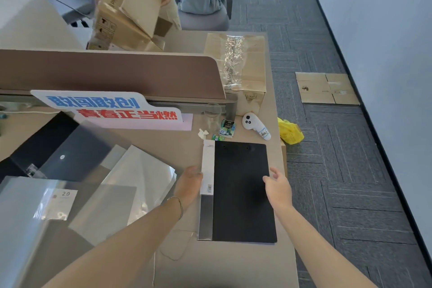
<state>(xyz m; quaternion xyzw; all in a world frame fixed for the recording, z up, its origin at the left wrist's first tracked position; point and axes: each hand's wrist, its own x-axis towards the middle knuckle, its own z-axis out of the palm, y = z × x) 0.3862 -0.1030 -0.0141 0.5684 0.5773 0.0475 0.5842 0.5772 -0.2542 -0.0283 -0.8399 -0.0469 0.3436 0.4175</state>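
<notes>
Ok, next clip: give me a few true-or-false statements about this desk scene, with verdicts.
1. The black folder lies on the desk between the left hand and the right hand. True.
2. The right hand grips the white VR controller. False: the controller lies untouched beyond the folder, and the right hand is at the folder's right edge with its fingers relaxed.
3. Flattened cardboard lies on the carpet. True.
4. The yellow bag sits on the folder. False: it is beside the desk's right edge, apart from the folder.
</notes>
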